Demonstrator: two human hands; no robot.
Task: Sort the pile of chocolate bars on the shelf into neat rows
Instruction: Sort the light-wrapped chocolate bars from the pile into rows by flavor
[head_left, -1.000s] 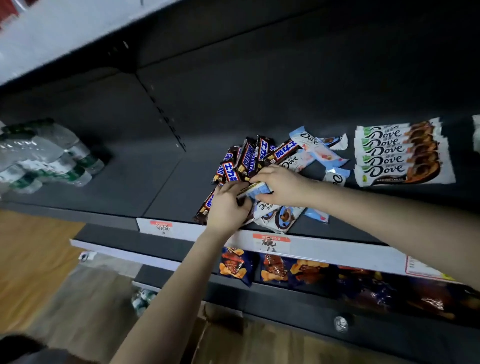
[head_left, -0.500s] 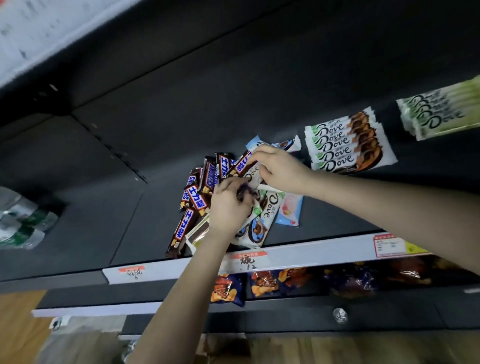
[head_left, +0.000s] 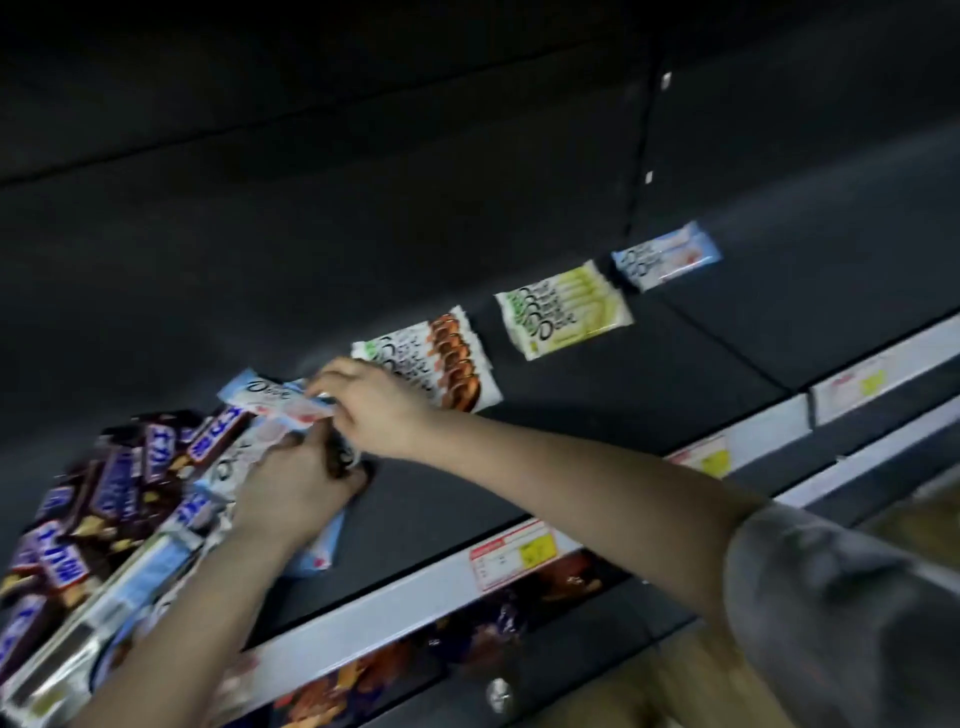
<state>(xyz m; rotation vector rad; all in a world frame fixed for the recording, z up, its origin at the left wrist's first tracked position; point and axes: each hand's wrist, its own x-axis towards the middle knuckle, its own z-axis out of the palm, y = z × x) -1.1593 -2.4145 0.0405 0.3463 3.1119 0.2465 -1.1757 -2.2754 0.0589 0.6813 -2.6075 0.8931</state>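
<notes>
A jumbled pile of dark Snickers bars (head_left: 109, 499) and white and blue Dove bars lies at the left of the dark shelf (head_left: 519, 467). My right hand (head_left: 374, 410) pinches the end of a light blue Dove bar (head_left: 270, 402) above the pile. My left hand (head_left: 296, 488) grips a bunch of Dove bars (head_left: 228, 467) at the pile's right edge. Three neat stacks lie to the right: brown Dove (head_left: 447, 358), green Dove (head_left: 563, 309), light blue Dove (head_left: 665, 254).
The shelf's white front rail (head_left: 415, 592) carries price tags (head_left: 511, 553). Bagged snacks (head_left: 519, 623) sit on the shelf below. Bare dark shelf lies between the pile and the stacks and in front of the stacks.
The view has swung right, bringing the green and blue stacks into sight. My right hand has lifted a light blue Dove bar from the pile; my left hand stays on the pile.
</notes>
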